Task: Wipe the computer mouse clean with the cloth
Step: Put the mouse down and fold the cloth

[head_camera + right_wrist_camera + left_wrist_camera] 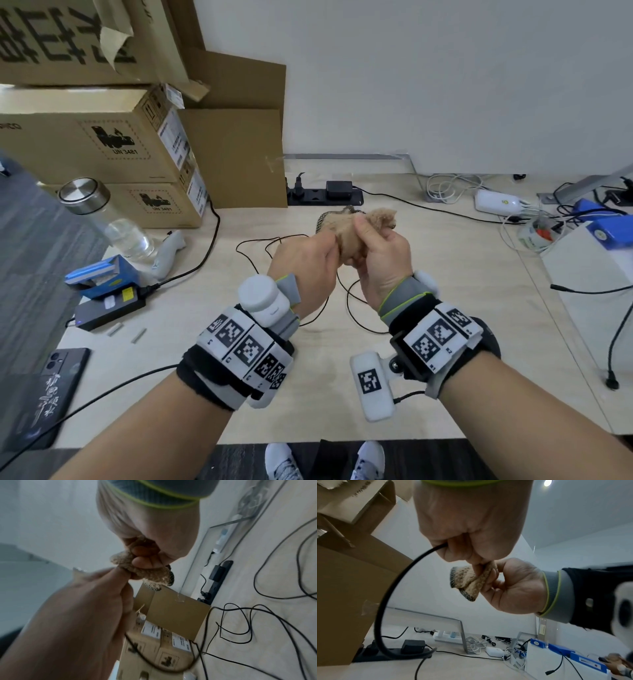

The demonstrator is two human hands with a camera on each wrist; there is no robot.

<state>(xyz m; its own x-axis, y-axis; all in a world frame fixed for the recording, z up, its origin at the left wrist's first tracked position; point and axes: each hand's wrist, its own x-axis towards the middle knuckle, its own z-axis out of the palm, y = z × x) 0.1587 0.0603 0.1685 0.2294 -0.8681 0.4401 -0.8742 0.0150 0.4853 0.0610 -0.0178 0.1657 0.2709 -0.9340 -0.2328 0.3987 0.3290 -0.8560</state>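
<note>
Left hand: fingers curled tight, a black cable running out from under them.
Right hand: fingers bunched round the tan cloth.
Cloth: pressed between both sets of fingertips, above the desk.
Mouse: hidden inside the grip; cannot tell.

Head view down over desk; wrist views close, sharing cloth.
</note>
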